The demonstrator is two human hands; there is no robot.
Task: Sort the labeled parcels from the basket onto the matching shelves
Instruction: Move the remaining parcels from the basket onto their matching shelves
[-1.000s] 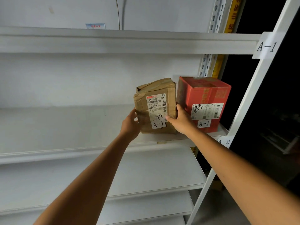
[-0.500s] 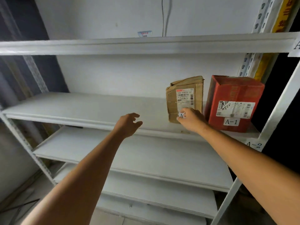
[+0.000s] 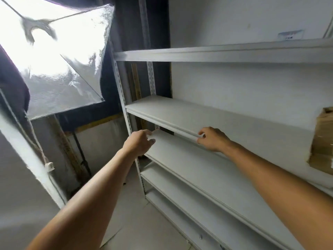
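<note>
Far to the left of both hands and above them hangs a large silvery light panel (image 3: pixel 59 56). Its upper part is glaring white. A white stand pole (image 3: pixel 27 156) slants down beneath it.

Left hand (image 3: pixel 139 143): raised in front of the perforated white upright (image 3: pixel 124 105) at the left end of the rack. The fingers are loosely curled with the thumb apart from them, and the hand holds nothing. The fingertips lie next to the left front corner of the lower shelf (image 3: pixel 198 170); contact cannot be confirmed.

Right hand (image 3: pixel 212 138): positioned at the front lip of the middle shelf (image 3: pixel 225 120), level with the left hand and to its right. The fingers (image 3: pixel 201 135) are curled at the top of the lip, and the thumb sits just under it. It cannot be determined whether the hand grips the lip or only lies in front of it. The forearm crosses above the lower shelf.

Well above both hands, the top shelf (image 3: pixel 216 54) runs across the rack. Further white boards are stacked below the forearms.

Above the right hand and to its right, a small blue and white sticker (image 3: pixel 291 34) is fixed to the white wall (image 3: pixel 243 83); its print is illegible.

Task item: a brown parcel (image 3: pixel 322 141) stands on the middle shelf, well apart from the right hand on its right side. The frame edge cuts it off, and the image is blurred there. No label face can be read.
</note>
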